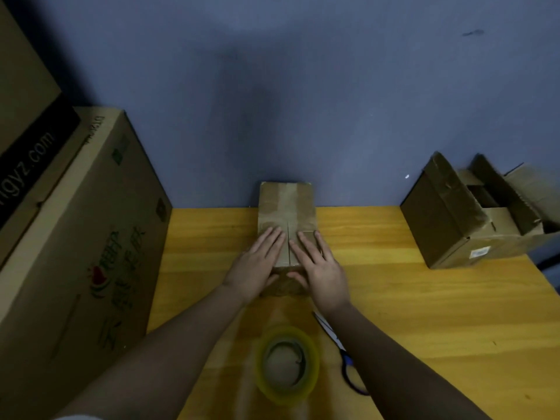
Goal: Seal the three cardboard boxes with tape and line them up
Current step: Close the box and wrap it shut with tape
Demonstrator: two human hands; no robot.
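Both palms down on the small box, mid-worktop, far end against the blue wall. Left hand flat on the left flap, fingers straight and together; right hand flat on the right flap, same pose, thumbs curled over the near edge. Nothing gripped, only pressed shut. Centre seam running straight away from the body, between the two sets of fingertips, along the box's long axis. No fresh strip to be made out over the near part of the seam, though old tape marks showed farther up.

Roll of tape flat on the worktop, nearer the body than the box, between the forearms, roughly in line with the seam. Scissors just right of the roll, beside the right forearm. Probably a right-hand reach back for the roll, left staying on the flaps; either hand about equally near.

Second box at far right, flaps open, unsealed. Big cartons stacked at left. Third small box not seen.
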